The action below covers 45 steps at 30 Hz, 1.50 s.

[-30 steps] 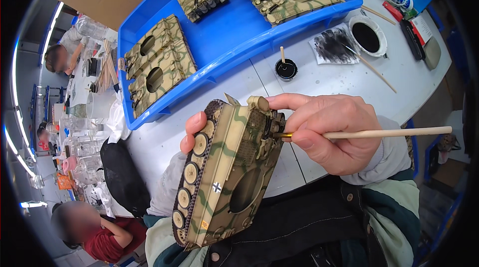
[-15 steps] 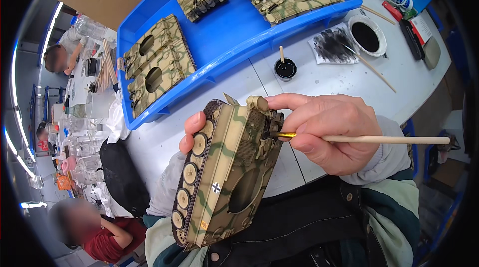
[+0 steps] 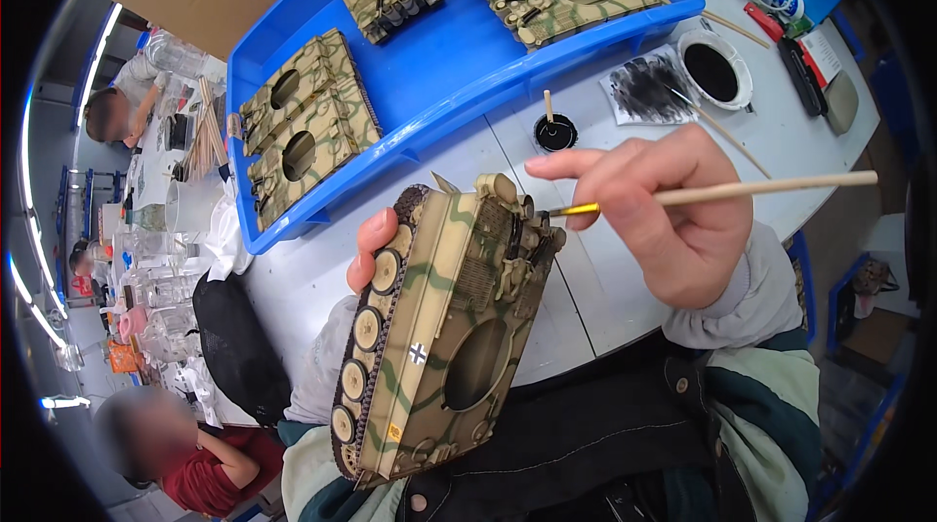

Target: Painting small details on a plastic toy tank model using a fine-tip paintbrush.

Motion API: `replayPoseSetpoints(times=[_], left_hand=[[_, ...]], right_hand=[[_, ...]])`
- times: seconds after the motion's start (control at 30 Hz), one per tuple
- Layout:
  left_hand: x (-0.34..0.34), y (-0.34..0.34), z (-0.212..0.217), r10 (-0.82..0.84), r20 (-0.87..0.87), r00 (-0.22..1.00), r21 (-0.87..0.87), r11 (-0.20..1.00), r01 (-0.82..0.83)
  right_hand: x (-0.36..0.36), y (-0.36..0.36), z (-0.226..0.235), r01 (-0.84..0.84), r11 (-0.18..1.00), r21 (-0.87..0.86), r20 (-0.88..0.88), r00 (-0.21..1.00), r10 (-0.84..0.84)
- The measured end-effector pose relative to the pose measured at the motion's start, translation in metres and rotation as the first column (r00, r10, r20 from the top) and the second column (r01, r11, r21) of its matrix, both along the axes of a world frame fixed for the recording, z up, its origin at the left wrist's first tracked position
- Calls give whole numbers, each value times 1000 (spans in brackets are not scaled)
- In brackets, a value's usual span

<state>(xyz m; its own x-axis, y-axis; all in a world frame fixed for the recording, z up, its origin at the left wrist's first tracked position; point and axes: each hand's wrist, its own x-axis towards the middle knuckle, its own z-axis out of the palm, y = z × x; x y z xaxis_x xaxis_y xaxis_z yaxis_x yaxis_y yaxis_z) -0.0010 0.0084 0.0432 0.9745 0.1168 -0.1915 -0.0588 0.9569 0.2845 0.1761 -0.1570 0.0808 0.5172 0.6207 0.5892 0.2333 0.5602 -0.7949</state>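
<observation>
A camouflaged model tank hull (image 3: 444,327), sand with green stripes and a round opening in its top, is tilted up in front of me. My left hand (image 3: 373,247) grips it from behind and below; only fingertips show past the track and road wheels. Between the fingers of my right hand (image 3: 673,215) is a thin paintbrush (image 3: 742,188) with a pale wooden handle and gold ferrule. Its dark tip is at the small fittings on the hull's end; whether it touches them I cannot tell. My right index finger stretches out, off the model.
A blue tray (image 3: 410,137) holds several similar hulls. Beyond my right hand are a small pot of black paint (image 3: 555,132), a black-smeared cloth (image 3: 649,88) and a white bowl of black liquid (image 3: 711,71). A black bag (image 3: 239,351) lies at left, near a seated person in red.
My right hand has lifted upward, its index finger coming off the hull's end. The brush has risen and tilted, its tip shifting up and outward. The hull has turned slightly.
</observation>
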Motion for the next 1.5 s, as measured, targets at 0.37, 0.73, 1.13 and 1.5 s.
replayPoseSetpoints(times=[0.37, 0.73, 1.13, 1.5], left_hand=[[11, 16, -9, 170, 162, 972, 51, 982, -181], [18, 14, -9, 171, 158, 972, 43, 983, -180], [17, 20, -15, 175, 130, 976, 99, 977, -188], [18, 19, -11, 172, 74, 982, 91, 980, -178]], right_hand=[[49, 23, -22, 309, 814, -492, 293, 939, -180], [50, 29, -35, 323, 775, -543, 360, 923, -133], [49, 28, -32, 298, 767, -569, 318, 939, -130], [49, 26, -31, 241, 791, -563, 258, 960, -109]])
